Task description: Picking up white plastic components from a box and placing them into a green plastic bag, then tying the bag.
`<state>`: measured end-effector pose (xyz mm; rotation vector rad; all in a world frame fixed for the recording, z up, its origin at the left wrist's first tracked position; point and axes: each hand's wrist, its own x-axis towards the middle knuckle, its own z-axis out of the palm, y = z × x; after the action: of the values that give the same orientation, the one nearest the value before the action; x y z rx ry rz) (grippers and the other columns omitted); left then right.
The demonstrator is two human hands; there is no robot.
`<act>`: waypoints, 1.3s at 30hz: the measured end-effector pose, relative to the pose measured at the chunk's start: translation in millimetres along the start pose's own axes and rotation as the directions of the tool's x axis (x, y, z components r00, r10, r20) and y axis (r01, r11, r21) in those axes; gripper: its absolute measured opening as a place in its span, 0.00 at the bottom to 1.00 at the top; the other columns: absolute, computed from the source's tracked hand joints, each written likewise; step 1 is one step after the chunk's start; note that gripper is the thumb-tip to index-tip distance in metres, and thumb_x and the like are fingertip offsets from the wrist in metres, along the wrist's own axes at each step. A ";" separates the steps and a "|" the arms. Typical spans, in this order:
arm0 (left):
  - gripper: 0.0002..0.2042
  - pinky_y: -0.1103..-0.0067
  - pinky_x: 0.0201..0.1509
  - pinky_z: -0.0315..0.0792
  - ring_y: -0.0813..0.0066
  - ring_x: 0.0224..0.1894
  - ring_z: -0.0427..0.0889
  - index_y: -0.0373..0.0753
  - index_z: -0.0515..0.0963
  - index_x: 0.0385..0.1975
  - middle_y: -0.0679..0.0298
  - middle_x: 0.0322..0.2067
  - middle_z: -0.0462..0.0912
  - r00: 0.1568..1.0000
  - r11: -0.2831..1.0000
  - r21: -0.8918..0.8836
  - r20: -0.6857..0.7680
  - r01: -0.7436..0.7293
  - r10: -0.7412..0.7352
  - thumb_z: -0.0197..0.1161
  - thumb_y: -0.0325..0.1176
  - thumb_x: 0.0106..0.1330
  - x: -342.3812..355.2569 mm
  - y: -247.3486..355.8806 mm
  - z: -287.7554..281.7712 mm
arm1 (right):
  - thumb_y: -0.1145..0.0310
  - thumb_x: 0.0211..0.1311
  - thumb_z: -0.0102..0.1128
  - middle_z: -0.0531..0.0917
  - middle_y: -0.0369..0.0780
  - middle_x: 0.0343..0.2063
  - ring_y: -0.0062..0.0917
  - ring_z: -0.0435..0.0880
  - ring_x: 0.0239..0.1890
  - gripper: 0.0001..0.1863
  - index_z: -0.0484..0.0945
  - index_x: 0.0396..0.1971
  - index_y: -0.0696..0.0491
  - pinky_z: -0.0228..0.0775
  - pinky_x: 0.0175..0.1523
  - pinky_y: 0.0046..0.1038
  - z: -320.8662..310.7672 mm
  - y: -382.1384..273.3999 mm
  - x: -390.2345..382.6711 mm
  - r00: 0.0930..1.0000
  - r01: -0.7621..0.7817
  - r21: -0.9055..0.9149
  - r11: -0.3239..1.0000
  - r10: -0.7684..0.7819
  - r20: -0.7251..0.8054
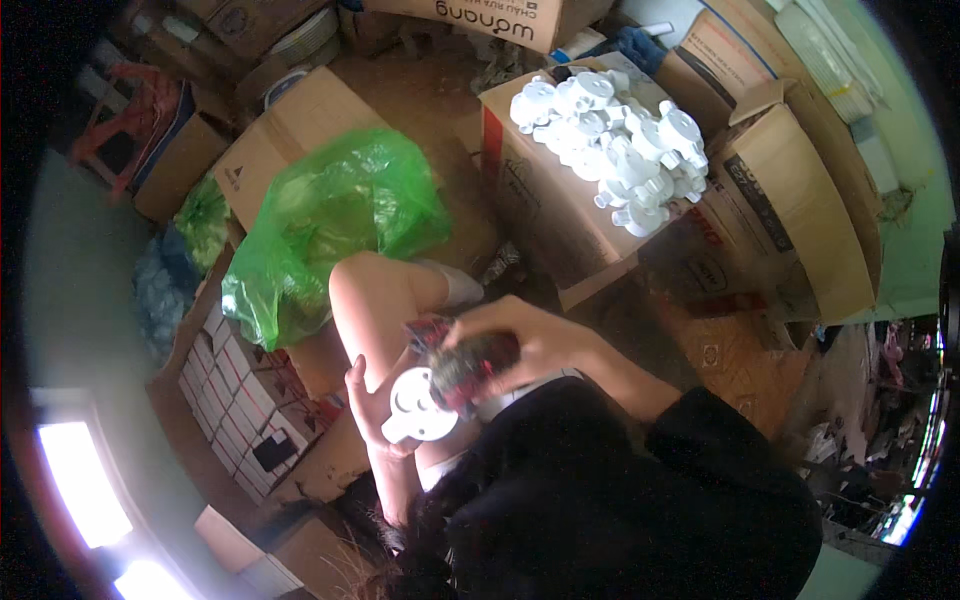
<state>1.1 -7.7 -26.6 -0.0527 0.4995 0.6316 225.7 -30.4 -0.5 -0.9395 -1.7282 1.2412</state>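
A round white plastic fitting with a short spout and dark round holes (pixel 428 425) sits above the person's lap, cupped in the left hand (pixel 376 412), whose thumb points away and whose fingers are mostly hidden. The right hand (pixel 535 342) is curled firmly around a blurred black-and-red tool (pixel 472 368), which overlaps the fitting's right side; whether they touch is unclear. Beyond, a heap of similar white plastic fittings (pixel 625 145) crowds the far and right edges of a brown cardboard box (pixel 550 225). Leftward, a crumpled translucent green plastic bag (pixel 345 205) lies near small white red-striped cartons (pixel 225 365).
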 end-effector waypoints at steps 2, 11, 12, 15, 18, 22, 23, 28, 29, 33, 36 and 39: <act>0.41 0.65 0.49 0.75 0.55 0.50 0.75 0.35 0.53 0.62 0.51 0.55 0.67 0.994 0.991 -0.098 0.061 0.094 -0.089 0.49 0.61 0.57 8.5 -3.5 -16.4 | 0.73 0.36 0.72 0.80 0.43 0.35 0.27 0.80 0.39 0.24 0.75 0.39 0.59 0.68 0.46 0.26 0.2 -2.0 -12.8 0.996 0.074 0.006 0.997 -0.074 -0.040; 0.36 0.56 0.57 0.63 0.49 0.53 0.71 0.34 0.60 0.56 0.47 0.53 0.68 0.998 0.996 0.087 0.057 -0.021 0.017 0.46 0.61 0.59 43.6 -11.0 -0.4 | 0.70 0.39 0.73 0.79 0.35 0.28 0.17 0.76 0.31 0.20 0.75 0.34 0.55 0.68 0.39 0.22 -15.8 20.5 -55.3 0.857 -0.205 0.357 0.912 0.343 -0.385; 0.35 0.59 0.55 0.66 0.49 0.51 0.71 0.36 0.58 0.56 0.46 0.51 0.68 0.994 0.981 0.196 0.110 0.000 -0.021 0.46 0.60 0.59 45.8 -4.8 -1.7 | 0.70 0.39 0.73 0.79 0.35 0.28 0.17 0.76 0.31 0.20 0.75 0.34 0.55 0.68 0.39 0.22 -19.3 27.1 -58.8 0.852 -0.205 0.359 0.911 0.347 -0.393; 0.31 0.59 0.53 0.67 0.46 0.49 0.73 0.38 0.58 0.57 0.42 0.49 0.71 0.996 0.923 0.383 0.094 -0.026 -0.011 0.46 0.57 0.61 55.5 10.7 -8.7 | 0.68 0.41 0.73 0.81 0.37 0.32 0.19 0.77 0.34 0.24 0.75 0.40 0.57 0.69 0.44 0.24 -26.7 45.1 -62.0 0.712 -0.146 0.226 0.963 0.261 -0.652; 0.30 0.64 0.52 0.67 0.46 0.51 0.71 0.38 0.59 0.57 0.42 0.51 0.69 0.999 0.927 0.374 -0.001 -0.041 0.044 0.46 0.55 0.62 56.5 21.3 -17.5 | 0.66 0.40 0.72 0.81 0.39 0.33 0.21 0.79 0.35 0.23 0.75 0.39 0.58 0.69 0.45 0.24 -34.0 58.2 -76.2 0.583 -0.170 0.323 0.931 0.359 -0.729; 0.30 0.65 0.50 0.68 0.48 0.52 0.70 0.41 0.59 0.57 0.44 0.52 0.68 0.983 0.878 0.476 0.180 -0.052 -0.040 0.48 0.56 0.61 63.6 21.0 -22.9 | 0.65 0.41 0.72 0.81 0.39 0.32 0.20 0.79 0.33 0.22 0.76 0.37 0.59 0.70 0.43 0.23 -45.8 78.5 -104.3 0.438 -0.292 0.154 0.944 0.275 -0.856; 0.30 0.65 0.50 0.67 0.49 0.52 0.70 0.42 0.59 0.57 0.45 0.52 0.67 0.985 0.872 0.485 0.171 -0.064 -0.022 0.50 0.56 0.61 64.3 19.6 -21.1 | 0.65 0.42 0.71 0.81 0.40 0.32 0.20 0.79 0.34 0.23 0.75 0.38 0.59 0.70 0.43 0.23 -48.2 73.2 -102.6 0.395 -0.278 0.130 0.952 0.237 -0.888; 0.31 0.66 0.50 0.67 0.50 0.51 0.71 0.43 0.59 0.57 0.46 0.52 0.67 0.988 0.847 0.524 0.153 -0.090 0.010 0.53 0.56 0.59 69.9 17.2 -19.5 | 0.71 0.45 0.67 0.80 0.38 0.34 0.19 0.78 0.37 0.20 0.75 0.41 0.58 0.67 0.44 0.22 -66.6 83.4 -115.3 0.273 -0.467 -0.003 0.885 0.141 -0.952; 0.31 0.66 0.50 0.67 0.51 0.51 0.71 0.43 0.59 0.57 0.46 0.52 0.67 0.987 0.841 0.532 0.158 -0.099 0.016 0.53 0.56 0.59 70.2 17.1 -20.9 | 0.70 0.45 0.68 0.80 0.38 0.34 0.19 0.78 0.37 0.19 0.75 0.40 0.58 0.67 0.44 0.22 -69.1 82.5 -114.7 0.266 -0.463 -0.014 0.886 0.124 -0.956; 0.31 0.66 0.50 0.67 0.52 0.51 0.71 0.43 0.59 0.57 0.47 0.52 0.67 0.986 0.837 0.539 0.165 -0.097 0.008 0.54 0.56 0.59 71.5 16.5 -22.4 | 0.69 0.46 0.69 0.80 0.38 0.33 0.19 0.77 0.35 0.19 0.75 0.39 0.59 0.68 0.43 0.22 -76.9 75.3 -105.4 0.226 -0.477 -0.047 0.877 0.070 -0.972; 0.31 0.67 0.50 0.67 0.53 0.51 0.71 0.43 0.59 0.57 0.47 0.52 0.67 0.985 0.834 0.537 0.166 -0.131 0.048 0.53 0.56 0.60 56.7 20.5 -19.1 | 0.68 0.46 0.69 0.81 0.39 0.31 0.20 0.79 0.32 0.19 0.74 0.37 0.59 0.69 0.41 0.23 -80.0 74.3 -92.6 0.246 -0.477 -0.125 0.870 -0.005 -0.969; 0.31 0.67 0.51 0.67 0.53 0.51 0.71 0.43 0.57 0.57 0.47 0.52 0.67 0.982 0.839 0.532 0.189 -0.114 0.013 0.53 0.55 0.60 66.3 18.3 -24.5 | 0.68 0.46 0.69 0.81 0.40 0.32 0.21 0.79 0.32 0.19 0.74 0.37 0.60 0.70 0.40 0.24 -81.7 76.5 -94.4 0.227 -0.492 -0.150 0.858 -0.040 -0.973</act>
<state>25.9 39.0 -77.0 0.5597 0.4919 0.5341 347.3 -65.4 -74.1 -1.8054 -0.7700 0.1271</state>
